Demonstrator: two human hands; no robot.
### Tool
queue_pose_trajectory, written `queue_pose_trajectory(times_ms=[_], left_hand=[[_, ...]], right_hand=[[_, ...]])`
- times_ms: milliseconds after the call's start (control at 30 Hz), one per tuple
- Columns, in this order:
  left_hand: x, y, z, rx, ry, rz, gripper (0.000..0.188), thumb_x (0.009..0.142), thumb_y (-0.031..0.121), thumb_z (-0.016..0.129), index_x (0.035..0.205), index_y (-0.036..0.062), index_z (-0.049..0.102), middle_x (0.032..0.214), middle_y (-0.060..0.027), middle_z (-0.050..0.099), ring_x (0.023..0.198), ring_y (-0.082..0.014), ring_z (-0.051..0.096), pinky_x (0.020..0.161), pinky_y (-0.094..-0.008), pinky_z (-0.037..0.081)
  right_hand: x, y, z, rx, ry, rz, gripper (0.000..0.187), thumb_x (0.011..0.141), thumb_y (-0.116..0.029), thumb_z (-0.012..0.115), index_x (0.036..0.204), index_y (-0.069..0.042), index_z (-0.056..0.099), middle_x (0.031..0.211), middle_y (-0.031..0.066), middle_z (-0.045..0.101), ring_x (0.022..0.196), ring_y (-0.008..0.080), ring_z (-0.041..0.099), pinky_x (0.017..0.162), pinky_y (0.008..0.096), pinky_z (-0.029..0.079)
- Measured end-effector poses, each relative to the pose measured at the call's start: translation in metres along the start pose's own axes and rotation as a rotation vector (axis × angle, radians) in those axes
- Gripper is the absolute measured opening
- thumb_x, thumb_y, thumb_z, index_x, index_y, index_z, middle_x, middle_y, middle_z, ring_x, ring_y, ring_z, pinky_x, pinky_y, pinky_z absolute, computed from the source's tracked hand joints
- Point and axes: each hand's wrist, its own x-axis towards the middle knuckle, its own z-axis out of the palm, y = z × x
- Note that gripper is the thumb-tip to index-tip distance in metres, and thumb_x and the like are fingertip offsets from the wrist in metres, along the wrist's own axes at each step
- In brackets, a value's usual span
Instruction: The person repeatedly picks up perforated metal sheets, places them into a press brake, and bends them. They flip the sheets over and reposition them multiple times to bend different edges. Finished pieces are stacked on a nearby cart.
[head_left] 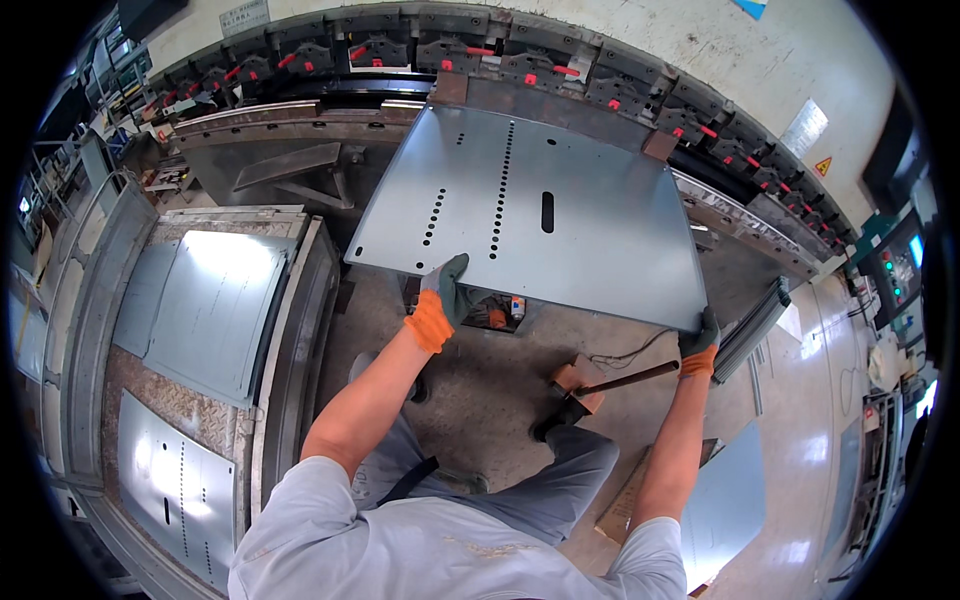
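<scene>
A large flat sheet metal panel [590, 230], with rows of round holes and one long slot, reaches from my hands to the press brake [560, 70]. Its far edge lies at the machine's tooling. My left hand [455, 290], in a dark green glove with an orange cuff, grips the near edge left of the middle, thumb on top. At the near right corner my right hand [700, 340], gloved alike, is closed on the panel. The fingers of both hands are partly hidden beneath it.
On my left, a metal-sided cart [285, 330] carries flat sheets [215, 310] and another perforated panel [180, 490]. A foot pedal with a bar [630, 377] is on the floor ahead. Bent metal pieces [755, 325] stand right of my right hand. A control panel [895, 270] is at far right.
</scene>
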Motion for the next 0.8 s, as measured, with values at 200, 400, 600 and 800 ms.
queue_pose_trajectory(times_ms=[200, 400, 600, 800], left_hand=[[-0.006, 0.016, 0.011, 0.081, -0.070, 0.054, 0.051, 0.099, 0.034, 0.057, 0.133, -0.0020, 0.048, 0.122, -0.0173, 0.063, 0.106, -0.0302, 0.068, 0.083, -0.0441, 0.064], [-0.023, 0.055, 0.081, 0.160, -0.298, 0.119, 0.070, 0.095, 0.063, 0.052, 0.139, 0.0090, 0.050, 0.125, -0.0124, 0.065, 0.113, -0.0273, 0.066, 0.089, -0.0455, 0.059], [-0.014, 0.088, 0.160, 1.189, -0.373, 1.106, 0.069, 0.089, 0.053, 0.066, 0.140, 0.0082, 0.051, 0.130, -0.0130, 0.061, 0.121, -0.0322, 0.059, 0.100, -0.0484, 0.050], [0.034, 0.185, 0.225, 2.175, -0.008, 1.798, 0.086, 0.076, 0.058, 0.073, 0.146, 0.0149, 0.047, 0.144, -0.0121, 0.050, 0.134, -0.0338, 0.045, 0.118, -0.0511, 0.025]], right_hand=[[-0.032, -0.023, 0.063, 0.030, -0.052, 0.012, 0.063, 0.091, -0.054, 0.063, 0.127, -0.003, 0.060, 0.124, 0.0117, 0.064, 0.115, 0.0285, 0.060, 0.102, 0.0452, 0.047], [-0.105, -0.015, 0.080, 0.087, 0.006, -0.021, 0.084, 0.088, -0.070, 0.057, 0.145, -0.011, 0.042, 0.132, 0.0221, 0.058, 0.121, 0.0407, 0.057, 0.101, 0.0520, 0.047], [-0.183, 0.053, 0.018, 0.061, -0.069, 0.188, 0.070, 0.096, -0.062, 0.050, 0.141, -0.009, 0.047, 0.123, 0.0219, 0.064, 0.114, 0.0392, 0.062, 0.097, 0.0522, 0.051], [-0.256, 0.154, -0.023, 0.175, -0.085, 0.408, 0.066, 0.097, -0.063, 0.047, 0.138, -0.011, 0.054, 0.127, 0.0222, 0.062, 0.119, 0.0386, 0.058, 0.101, 0.0515, 0.047]])
